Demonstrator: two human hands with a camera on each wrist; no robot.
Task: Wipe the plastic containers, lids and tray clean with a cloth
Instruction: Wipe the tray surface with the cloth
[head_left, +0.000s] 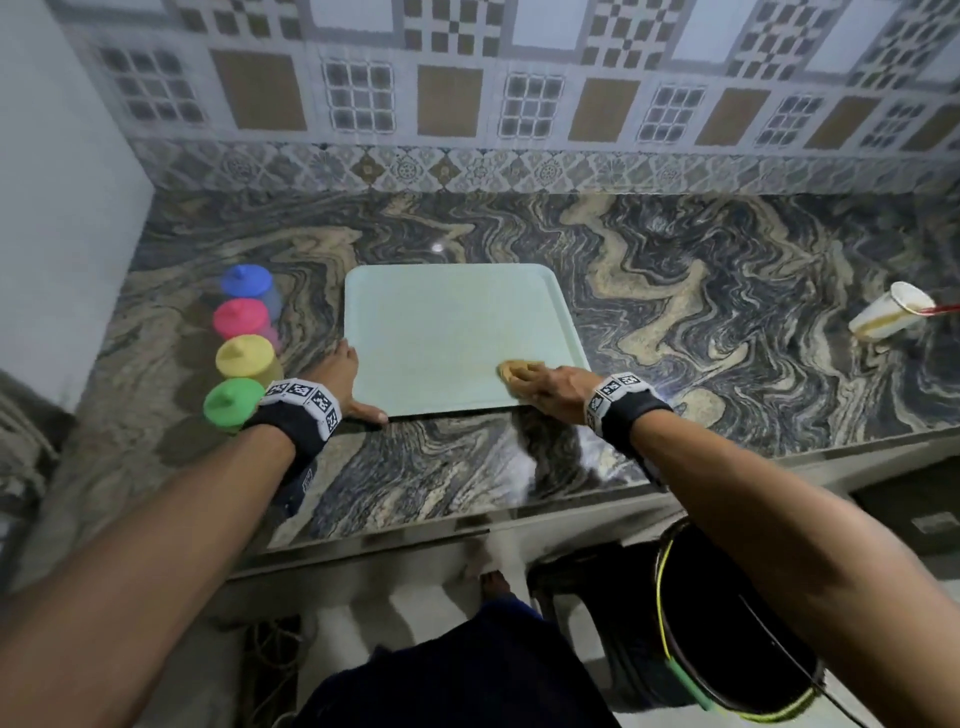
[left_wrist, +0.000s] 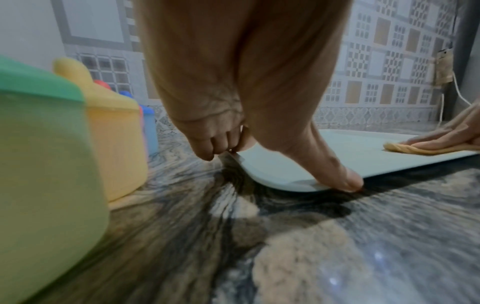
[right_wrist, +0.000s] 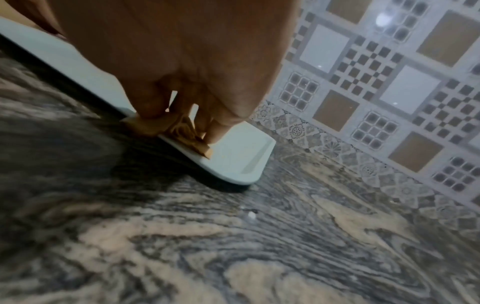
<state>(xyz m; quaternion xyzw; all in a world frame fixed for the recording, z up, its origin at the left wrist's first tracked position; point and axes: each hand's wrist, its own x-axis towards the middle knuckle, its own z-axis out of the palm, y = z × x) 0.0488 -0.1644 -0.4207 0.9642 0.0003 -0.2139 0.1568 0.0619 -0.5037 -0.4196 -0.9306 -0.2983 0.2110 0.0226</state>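
my right grip presses a folded cloth flat on the tray, near its front right corner, fingers straight. my left grip braces the tray's front left corner, thumb on the edge, fingers relaxed. four lidded containers stand left on the marbled surface; tiled wall behind

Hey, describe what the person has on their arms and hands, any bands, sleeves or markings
Both forearms are bare, with no sleeves, and neither the left hand nor the right hand is gloved. Each wrist carries a black wristband: left wristband, right wristband. Each is edged with white blocks printed with black square code markers.
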